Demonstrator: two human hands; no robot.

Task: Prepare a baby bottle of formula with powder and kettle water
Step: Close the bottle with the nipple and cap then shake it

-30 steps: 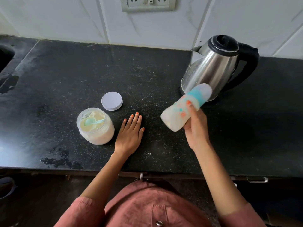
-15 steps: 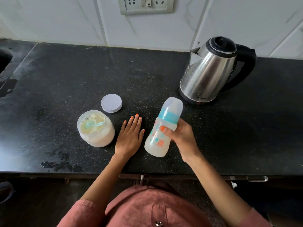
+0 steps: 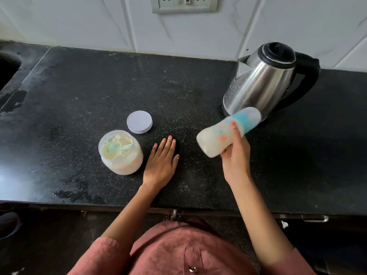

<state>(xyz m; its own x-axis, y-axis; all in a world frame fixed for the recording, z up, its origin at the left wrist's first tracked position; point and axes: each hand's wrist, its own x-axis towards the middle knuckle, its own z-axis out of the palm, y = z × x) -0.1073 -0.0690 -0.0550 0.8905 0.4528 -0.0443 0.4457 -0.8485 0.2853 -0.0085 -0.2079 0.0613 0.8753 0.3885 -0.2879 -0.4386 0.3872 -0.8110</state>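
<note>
Head view: my right hand [image 3: 236,155] holds the baby bottle [image 3: 218,135] just in front of the kettle [image 3: 262,82], which stands on the black table [image 3: 79,86] close to the tiled wall. My right fingers [image 3: 235,133] are curled round the bottle's middle, with one fingertip lying across its printed side; the thumb is hidden behind it. The bottle is tilted. Its teal collar and clear cap point up toward the kettle's base, and its bottom end points away from the kettle. It is blurred, and its cap overlaps the foot of the kettle, so I cannot tell whether the two touch. Its contents look milky white.

My left hand [image 3: 161,161] lies palm down on the table, well to the left of the kettle and nearer to me. Its fingers [image 3: 168,145] are straight and close together, with the thumb a little apart, and they hold nothing. Farther from the kettle, just beside that hand, stands the open powder jar [image 3: 121,153], with pale powder and a teal scoop [image 3: 117,148] lying in it. The jar's white lid [image 3: 139,122] lies flat on the table between jar and kettle, near the jar. A wall socket [image 3: 183,3] sits above and to the left of the kettle.
</note>
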